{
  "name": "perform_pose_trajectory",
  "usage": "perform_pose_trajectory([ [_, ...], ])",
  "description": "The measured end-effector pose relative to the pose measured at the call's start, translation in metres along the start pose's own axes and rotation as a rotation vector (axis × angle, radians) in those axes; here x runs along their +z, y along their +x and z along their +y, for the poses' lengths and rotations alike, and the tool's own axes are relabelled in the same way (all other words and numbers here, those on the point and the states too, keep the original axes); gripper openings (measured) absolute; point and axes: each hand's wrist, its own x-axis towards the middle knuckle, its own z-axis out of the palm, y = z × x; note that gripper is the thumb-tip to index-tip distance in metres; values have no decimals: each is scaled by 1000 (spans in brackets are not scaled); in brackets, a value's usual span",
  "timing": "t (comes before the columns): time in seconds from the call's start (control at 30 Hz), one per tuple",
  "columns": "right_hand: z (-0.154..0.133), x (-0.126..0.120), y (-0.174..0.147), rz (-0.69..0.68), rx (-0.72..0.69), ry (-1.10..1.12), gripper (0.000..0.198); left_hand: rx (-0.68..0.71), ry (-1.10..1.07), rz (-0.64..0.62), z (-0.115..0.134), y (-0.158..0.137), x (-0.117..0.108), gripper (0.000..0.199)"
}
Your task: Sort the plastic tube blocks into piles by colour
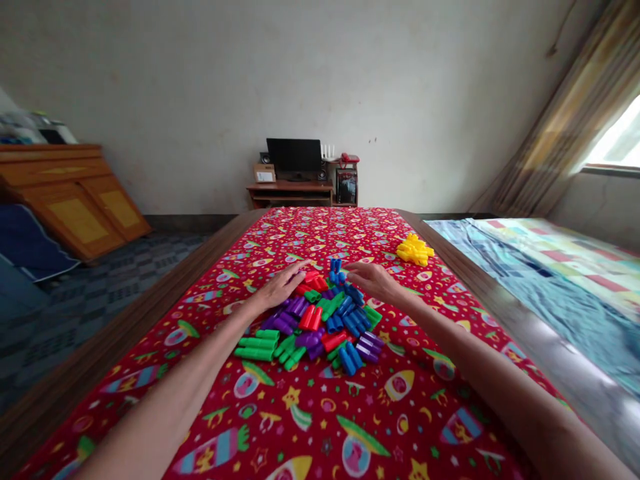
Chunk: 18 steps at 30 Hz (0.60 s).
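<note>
A pile of shiny plastic tube-shaped building blocks lies on the red cloth, mixing green blocks (257, 345), purple blocks (311, 341), red blocks (311, 318) and blue blocks (350, 359). At the pile's far left edge is my left hand (281, 287), fingers stretched over purple and red blocks. Across from it, my right hand (374, 280) reaches in at the far right, its fingers apart beside the blue blocks. I see nothing held in either hand, though some fingertips are partly hidden. A separate heap of yellow blocks (415, 250) sits beyond my right hand.
The patterned red cloth (330, 407) covers a long table with a dark wooden edge (460, 293). A bed (540, 287) stands on the right, a wooden cabinet (75, 200) on the left. Against the far wall, a desk (290, 193) carries a monitor (294, 156).
</note>
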Motion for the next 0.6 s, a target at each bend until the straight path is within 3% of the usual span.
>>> perform_pose_trajectory([
  [0.13, -5, -18, -11, -279, -72, -260, 32, -169, -275, 127, -13, -7, 4, 84],
  [0.23, -5, -19, -11, -330, -115, -342, 21, -189, -311, 145, -10, -7, 4, 79],
  [0.33, 7, -24, 0, -194, -62, -408, 18, -186, -250, 146, -3, -8, 2, 72],
  [0.47, 41, -38, 26, 124, 164, -529, 20, -202, -178, 129, 1, -10, -1, 69],
  [0.6, 66, -45, 46, 275, 299, -569, 36, -193, -157, 126, 0, -10, -3, 65],
])
